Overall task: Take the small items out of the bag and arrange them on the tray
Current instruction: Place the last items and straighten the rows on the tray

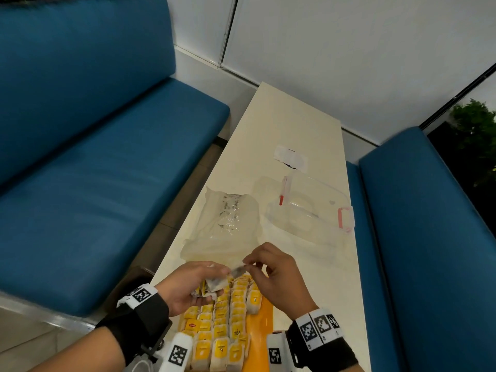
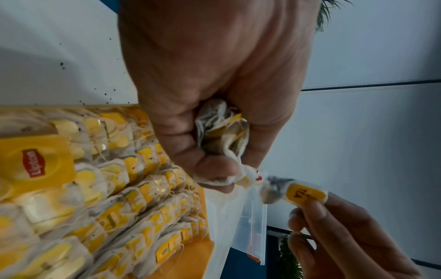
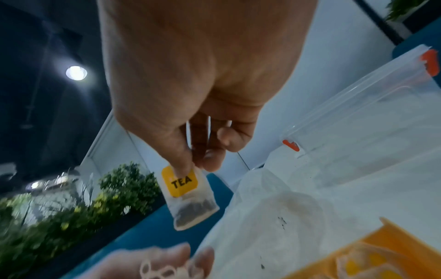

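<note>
My left hand (image 1: 200, 283) grips a bunch of tea bags (image 2: 224, 130) in its curled fingers, above the orange tray (image 1: 261, 336). Rows of tea bags (image 1: 225, 326) with yellow tags fill the tray's left part. My right hand (image 1: 264, 265) pinches a single tea bag (image 3: 188, 196) by its yellow "TEA" tag between thumb and forefinger, just right of the left hand's bunch. The same single tea bag (image 2: 291, 191) shows in the left wrist view beside my left fingers. The crumpled clear plastic bag (image 1: 225, 226) lies on the table beyond both hands.
A clear plastic container (image 1: 308, 210) with red clips sits at the right of the cream table (image 1: 290, 122), a white label (image 1: 291, 155) beyond it. Blue benches (image 1: 107, 157) flank the table on both sides. Loose tea dust speckles the table (image 2: 105, 92).
</note>
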{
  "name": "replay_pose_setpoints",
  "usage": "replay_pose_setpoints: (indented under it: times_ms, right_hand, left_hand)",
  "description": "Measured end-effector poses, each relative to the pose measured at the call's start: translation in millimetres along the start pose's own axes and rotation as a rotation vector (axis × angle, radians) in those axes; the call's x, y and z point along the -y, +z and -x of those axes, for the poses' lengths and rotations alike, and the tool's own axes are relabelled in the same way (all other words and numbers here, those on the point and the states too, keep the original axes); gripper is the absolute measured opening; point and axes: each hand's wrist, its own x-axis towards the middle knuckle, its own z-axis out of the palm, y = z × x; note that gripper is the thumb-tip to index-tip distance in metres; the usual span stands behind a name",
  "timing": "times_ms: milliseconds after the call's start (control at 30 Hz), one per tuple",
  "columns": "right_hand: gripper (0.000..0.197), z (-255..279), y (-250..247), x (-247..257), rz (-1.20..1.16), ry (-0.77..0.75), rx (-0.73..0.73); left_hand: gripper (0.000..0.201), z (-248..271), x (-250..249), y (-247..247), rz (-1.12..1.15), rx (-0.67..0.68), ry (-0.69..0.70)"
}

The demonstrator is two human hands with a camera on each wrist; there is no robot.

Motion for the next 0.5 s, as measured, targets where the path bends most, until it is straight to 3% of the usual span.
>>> replay_pose_setpoints:
  times_ms: [267, 500]
  right_hand:
    - [0.017, 3, -12, -14, 0.066, 0.296, 0.121]
    - [0.013, 25, -12, -23, 0.314, 0.360, 0.298]
  left_hand:
    - [0.015, -2, 0, -7, -0.035, -0.051, 0.054]
    - [0.024, -5, 5, -5, -0.050, -0.072, 0.076]
